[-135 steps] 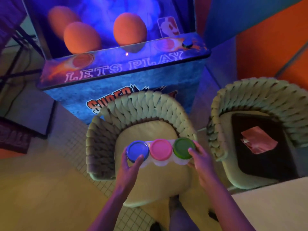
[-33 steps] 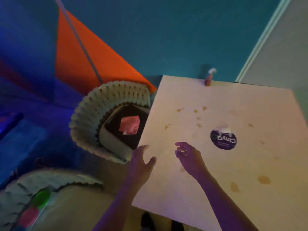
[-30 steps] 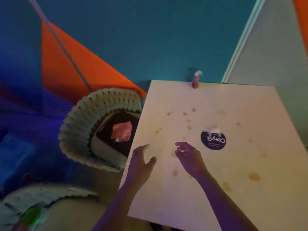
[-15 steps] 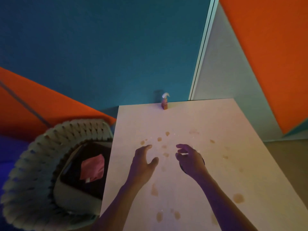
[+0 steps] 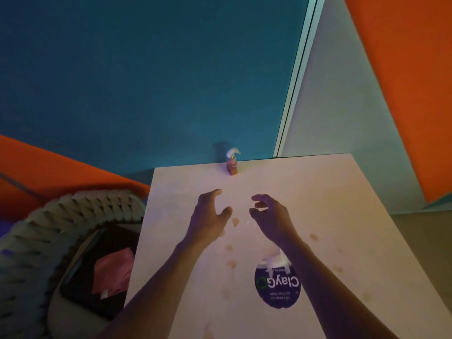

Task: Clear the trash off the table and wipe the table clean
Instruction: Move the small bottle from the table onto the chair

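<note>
**Table surface: stained, hands empty**

A pale table (image 5: 318, 216) is seen from above, set against a teal wall (image 5: 146, 69). Brownish spots (image 5: 236, 221) are scattered over the table top, most of them along its middle and a few toward the right side. A small spray bottle (image 5: 232, 162) with a white trigger head stands upright at the far edge, close to the wall. A round dark sticker (image 5: 277, 287) (lettered "ClayG", read upside down from this side) is fixed on the near part of the table, with a strip of white tape at its far rim.

The left hand (image 5: 208, 216) and the right hand (image 5: 271, 216) are held over the middle of the table, side by side and apart. The fingers of both are spread and loosely curled, and nothing is held in either. Whether the hands touch the surface cannot be told.

To the left of the table a woven chair (image 5: 36, 241) is placed. A dark flat item (image 5: 80, 277) lies on its seat, and a pink cloth (image 5: 112, 272) lies on top of that.
</note>
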{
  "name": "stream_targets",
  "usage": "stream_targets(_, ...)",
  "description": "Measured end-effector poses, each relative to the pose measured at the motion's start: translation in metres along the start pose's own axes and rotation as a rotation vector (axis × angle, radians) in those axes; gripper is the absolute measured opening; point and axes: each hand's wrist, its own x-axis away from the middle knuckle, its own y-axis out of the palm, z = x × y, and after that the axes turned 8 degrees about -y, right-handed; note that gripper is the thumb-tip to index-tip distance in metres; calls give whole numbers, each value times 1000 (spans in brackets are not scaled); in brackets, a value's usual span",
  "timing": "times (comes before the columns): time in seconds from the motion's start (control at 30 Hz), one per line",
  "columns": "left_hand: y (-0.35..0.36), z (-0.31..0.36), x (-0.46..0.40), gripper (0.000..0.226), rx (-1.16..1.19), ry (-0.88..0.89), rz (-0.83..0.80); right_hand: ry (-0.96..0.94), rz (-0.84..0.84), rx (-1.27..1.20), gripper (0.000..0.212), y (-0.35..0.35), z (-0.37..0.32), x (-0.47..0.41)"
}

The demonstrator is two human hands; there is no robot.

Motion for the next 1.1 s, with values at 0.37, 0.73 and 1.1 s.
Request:
stream_targets(0.37,28,24,-132,59,-37,-90,55,-2,-23,125,48,36,31,-138)
stream_targets(0.73,64,30,-211,46,116,18,127,-9,12,314,57,81,45,-215)
stream_targets(1.1,70,25,-206,38,111,65,179,-66,133,325,28,95,54,-211)
